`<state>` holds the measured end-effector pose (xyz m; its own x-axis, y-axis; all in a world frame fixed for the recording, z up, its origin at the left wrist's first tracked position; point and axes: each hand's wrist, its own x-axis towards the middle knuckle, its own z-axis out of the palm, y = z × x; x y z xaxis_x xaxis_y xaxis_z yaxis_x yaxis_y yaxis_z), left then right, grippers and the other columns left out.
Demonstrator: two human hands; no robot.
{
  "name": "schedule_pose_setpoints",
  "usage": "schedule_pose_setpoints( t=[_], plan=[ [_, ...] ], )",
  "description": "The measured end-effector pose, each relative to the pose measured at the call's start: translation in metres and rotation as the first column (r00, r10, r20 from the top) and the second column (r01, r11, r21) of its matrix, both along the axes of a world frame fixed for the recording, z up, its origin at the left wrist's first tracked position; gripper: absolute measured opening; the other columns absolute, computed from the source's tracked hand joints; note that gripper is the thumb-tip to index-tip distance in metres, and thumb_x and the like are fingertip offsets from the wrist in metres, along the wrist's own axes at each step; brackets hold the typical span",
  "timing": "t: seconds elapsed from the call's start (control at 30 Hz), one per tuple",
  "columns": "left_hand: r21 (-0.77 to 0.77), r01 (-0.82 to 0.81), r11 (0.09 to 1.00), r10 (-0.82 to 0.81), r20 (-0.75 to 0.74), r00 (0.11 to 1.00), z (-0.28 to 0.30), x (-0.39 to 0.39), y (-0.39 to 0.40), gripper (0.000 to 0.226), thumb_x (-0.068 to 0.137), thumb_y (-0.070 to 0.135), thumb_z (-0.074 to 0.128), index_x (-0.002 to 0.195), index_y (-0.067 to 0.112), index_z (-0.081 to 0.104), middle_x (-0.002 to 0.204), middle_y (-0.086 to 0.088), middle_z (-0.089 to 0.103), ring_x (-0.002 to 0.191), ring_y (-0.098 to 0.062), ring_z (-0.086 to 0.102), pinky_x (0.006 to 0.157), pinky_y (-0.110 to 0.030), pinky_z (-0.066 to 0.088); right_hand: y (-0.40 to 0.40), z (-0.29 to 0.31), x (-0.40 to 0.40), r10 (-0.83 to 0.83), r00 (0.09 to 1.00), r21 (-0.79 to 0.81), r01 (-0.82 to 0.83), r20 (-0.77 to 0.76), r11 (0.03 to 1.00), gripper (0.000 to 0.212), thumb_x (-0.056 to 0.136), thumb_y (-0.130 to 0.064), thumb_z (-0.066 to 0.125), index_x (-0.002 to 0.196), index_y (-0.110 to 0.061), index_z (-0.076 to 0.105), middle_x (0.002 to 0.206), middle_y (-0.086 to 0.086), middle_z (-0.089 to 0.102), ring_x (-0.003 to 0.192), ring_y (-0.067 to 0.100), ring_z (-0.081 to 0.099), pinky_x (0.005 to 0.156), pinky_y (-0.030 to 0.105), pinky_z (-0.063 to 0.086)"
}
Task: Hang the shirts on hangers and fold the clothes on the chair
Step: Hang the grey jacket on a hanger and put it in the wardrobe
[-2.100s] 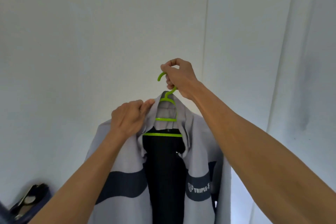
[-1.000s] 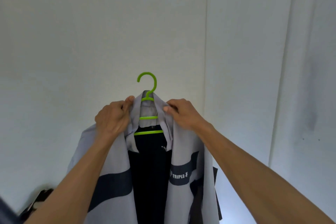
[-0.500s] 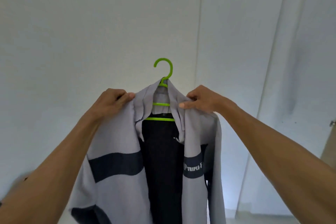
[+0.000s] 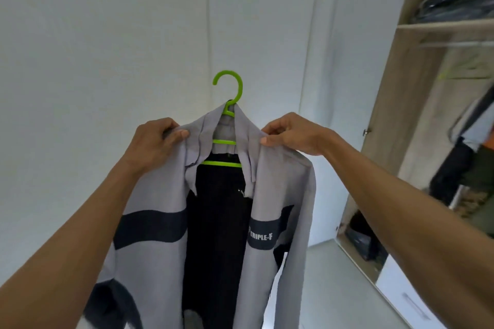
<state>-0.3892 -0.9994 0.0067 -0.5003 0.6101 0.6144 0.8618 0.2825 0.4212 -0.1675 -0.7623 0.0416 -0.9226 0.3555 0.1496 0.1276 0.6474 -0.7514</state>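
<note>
Shirt (image 4: 280, 184) shoulders pinched by each hand (image 4: 152, 141) (image 4: 294, 132).

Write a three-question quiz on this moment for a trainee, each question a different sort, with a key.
1. True or false: the hook of the green hanger is over the wardrobe rail.
2. Multiple choice: where does the left hand hold the grey shirt? A) the hem B) the shoulder, beside the collar C) the cuff
3. Fill in: the right hand pinches the shirt at its other ____.

Key: 1. False, the hook is free in the air in front of the white wall. 2. B. 3. shoulder.
</note>
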Motion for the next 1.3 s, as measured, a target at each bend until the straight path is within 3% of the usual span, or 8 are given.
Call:
schedule_pose_setpoints(
  t=[0.23, 0.33, 0.47, 0.7, 0.87, 1.0, 1.17, 1.3],
  plan=[
    [0.032, 0.198, 0.980, -0.199, 0.028, 0.980, -0.008, 0.027, 0.120, 0.021, 0.098, 0.030, 0.059, 0.088, 0.011, 0.064, 0.079, 0.000, 0.061, 0.078, -0.021, 0.055, 0.067, -0.030, 0.034, 0.054, -0.006, 0.057, -0.240, 0.967, 0.050, 0.244, -0.083, 0.968, 0.027, 0.089, -0.043, 0.073, 0.088, -0.017, 0.079, 0.087, 0.005, 0.077, 0.084, 0.022, 0.073, 0.080, 0.036, 0.061],
    [0.044, 0.262, 0.964, -0.263, 0.020, 0.964, -0.010, 0.042, 0.181, 0.017, 0.098, 0.028, 0.058, 0.092, 0.013, 0.063, 0.088, -0.002, 0.063, 0.084, -0.023, 0.056, 0.075, -0.032, 0.036, 0.087, -0.003, 0.083, -0.293, 0.951, 0.004, 0.295, -0.099, 0.955, 0.023, 0.090, -0.038, 0.073, 0.086, -0.017, 0.078, 0.081, 0.000, 0.076, 0.074, 0.008, 0.071, 0.070, 0.026, 0.056],
    [0.047, 0.337, 0.940, -0.338, 0.005, 0.941, -0.017, 0.064, 0.264, 0.014, 0.099, 0.028, 0.056, 0.097, 0.014, 0.060, 0.094, -0.006, 0.063, 0.088, -0.026, 0.056, 0.076, -0.034, 0.038, 0.141, 0.004, 0.114, -0.320, 0.947, -0.085, 0.317, -0.023, 0.945, 0.021, 0.091, -0.031, 0.073, 0.096, -0.011, 0.078, 0.096, 0.010, 0.077, 0.083, 0.018, 0.073, 0.078, 0.032, 0.061],
    [0.056, 0.424, 0.904, -0.424, -0.005, 0.905, -0.009, 0.126, 0.427, 0.048, 0.087, 0.045, 0.039, 0.103, 0.007, 0.063, 0.096, -0.010, 0.062, 0.092, -0.033, 0.059, 0.078, -0.039, 0.042, 0.253, 0.020, 0.163, -0.420, 0.903, -0.100, 0.412, -0.086, 0.906, 0.010, 0.092, -0.016, 0.068, 0.093, -0.009, 0.076, 0.087, 0.008, 0.073, 0.076, 0.016, 0.067, 0.076, 0.033, 0.055],
    [0.088, 0.501, 0.861, -0.502, -0.008, 0.865, 0.002, 0.170, 0.535, 0.056, 0.088, 0.045, 0.036, 0.109, 0.001, 0.064, 0.102, -0.018, 0.064, 0.098, -0.036, 0.060, 0.078, -0.035, 0.037, 0.326, 0.032, 0.200, -0.516, 0.839, -0.092, 0.507, -0.174, 0.857, 0.021, 0.090, -0.012, 0.069, 0.107, -0.002, 0.075, 0.104, 0.018, 0.074, 0.085, 0.020, 0.066, 0.088, 0.042, 0.056],
    [0.080, 0.587, 0.805, -0.591, 0.028, 0.806, 0.005, 0.198, 0.608, 0.059, 0.089, 0.045, 0.036, 0.109, -0.003, 0.064, 0.106, -0.022, 0.065, 0.101, -0.036, 0.060, 0.079, -0.029, 0.034, 0.373, 0.029, 0.225, -0.584, 0.786, -0.112, 0.574, -0.203, 0.811, 0.019, 0.090, -0.013, 0.067, 0.105, -0.006, 0.075, 0.092, 0.009, 0.073, 0.078, 0.016, 0.065, 0.075, 0.031, 0.052],
    [0.112, 0.678, 0.726, -0.687, 0.073, 0.723, 0.002, 0.224, 0.699, 0.073, 0.083, 0.057, 0.027, 0.107, -0.001, 0.064, 0.104, -0.019, 0.064, 0.098, -0.031, 0.060, 0.077, -0.027, 0.033, 0.440, 0.021, 0.239, -0.653, 0.719, -0.206, 0.620, -0.239, 0.757, 0.019, 0.090, -0.008, 0.065, 0.105, -0.011, 0.075, 0.092, 0.005, 0.074, 0.083, 0.017, 0.068, 0.083, 0.031, 0.054],
    [0.099, 0.732, 0.674, -0.738, 0.126, 0.663, -0.002, 0.231, 0.788, 0.057, 0.088, 0.044, 0.035, 0.110, -0.001, 0.062, 0.108, -0.020, 0.063, 0.102, -0.032, 0.060, 0.079, -0.027, 0.034, 0.503, 0.019, 0.235, -0.718, 0.641, -0.280, 0.661, -0.274, 0.697, 0.015, 0.089, -0.002, 0.065, 0.090, -0.014, 0.074, 0.081, 0.001, 0.072, 0.077, 0.017, 0.067, 0.077, 0.031, 0.054]
  ],
)
